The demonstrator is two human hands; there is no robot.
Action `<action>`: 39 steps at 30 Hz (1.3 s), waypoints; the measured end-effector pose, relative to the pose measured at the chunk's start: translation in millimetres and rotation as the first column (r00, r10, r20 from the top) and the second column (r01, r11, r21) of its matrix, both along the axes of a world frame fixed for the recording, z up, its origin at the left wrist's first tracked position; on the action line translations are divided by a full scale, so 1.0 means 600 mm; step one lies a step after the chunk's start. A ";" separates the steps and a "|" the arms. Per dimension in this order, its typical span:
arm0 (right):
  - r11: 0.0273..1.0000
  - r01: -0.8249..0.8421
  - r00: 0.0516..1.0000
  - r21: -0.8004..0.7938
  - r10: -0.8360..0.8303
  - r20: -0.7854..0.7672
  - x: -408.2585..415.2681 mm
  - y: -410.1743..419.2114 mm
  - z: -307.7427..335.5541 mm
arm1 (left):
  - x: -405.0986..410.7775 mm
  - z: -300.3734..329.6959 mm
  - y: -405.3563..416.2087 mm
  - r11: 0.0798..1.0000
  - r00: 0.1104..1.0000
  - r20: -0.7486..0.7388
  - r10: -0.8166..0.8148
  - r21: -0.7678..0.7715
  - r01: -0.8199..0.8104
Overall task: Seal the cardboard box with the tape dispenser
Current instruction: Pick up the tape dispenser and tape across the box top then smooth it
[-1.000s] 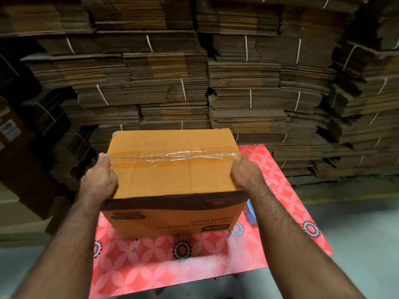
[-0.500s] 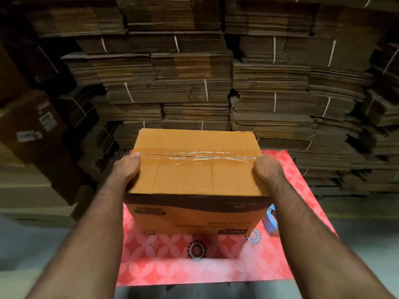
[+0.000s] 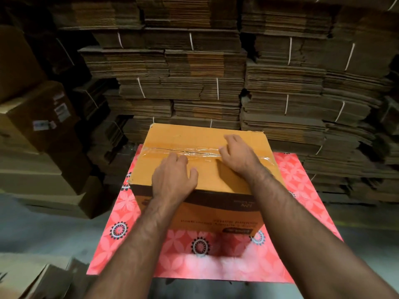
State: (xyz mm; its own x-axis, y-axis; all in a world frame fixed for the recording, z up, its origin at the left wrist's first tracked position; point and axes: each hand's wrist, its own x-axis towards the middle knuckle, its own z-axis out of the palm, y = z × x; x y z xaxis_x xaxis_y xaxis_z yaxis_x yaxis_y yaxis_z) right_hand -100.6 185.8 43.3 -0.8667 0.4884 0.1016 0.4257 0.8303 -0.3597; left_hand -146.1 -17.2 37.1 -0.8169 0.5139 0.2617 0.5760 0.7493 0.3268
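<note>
An orange cardboard box (image 3: 194, 138) stands on a red flower-patterned table (image 3: 302, 182), flaps closed. A strip of clear tape (image 3: 200, 152) runs left to right along its top seam. My left hand (image 3: 172, 178) lies flat on the near half of the top, fingers spread, tips at the tape. My right hand (image 3: 237, 154) rests palm down on the tape toward the right side. Neither hand holds anything. The tape dispenser is hidden from view.
Tall stacks of flattened, strapped cardboard (image 3: 194, 83) fill the wall behind the table. Brown closed cartons (image 3: 43, 126) are piled at the left, and another carton (image 3: 32, 277) sits at the bottom left. Grey floor shows on both sides.
Both hands have left the box's side edges and moved onto its top, over the taped seam. The blue tape dispenser seen by the box's right side is no longer visible.
</note>
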 end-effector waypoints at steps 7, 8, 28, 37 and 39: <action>0.998 -0.054 0.982 0.013 0.051 0.182 -0.062 0.047 0.018 | 0.078 0.012 0.007 0.986 0.942 0.298 0.153 -0.107 -0.126; 0.999 -0.048 0.979 0.000 0.047 0.198 -0.071 0.059 0.021 | 0.095 0.005 0.008 0.987 0.911 0.388 0.142 -0.128 -0.099; 0.941 0.187 0.970 -0.281 -0.133 0.201 -0.001 0.156 0.017 | -0.008 0.028 0.079 0.779 0.768 0.606 0.206 0.373 -0.504; 0.839 0.402 0.915 -0.367 -0.380 0.133 0.117 0.089 -0.017 | -0.096 0.011 0.089 0.967 0.795 0.607 0.001 0.201 -0.155; 0.822 0.420 0.904 -0.385 -0.417 0.096 0.135 0.071 -0.034 | -0.101 0.003 0.092 0.973 0.800 0.597 -0.063 0.215 -0.084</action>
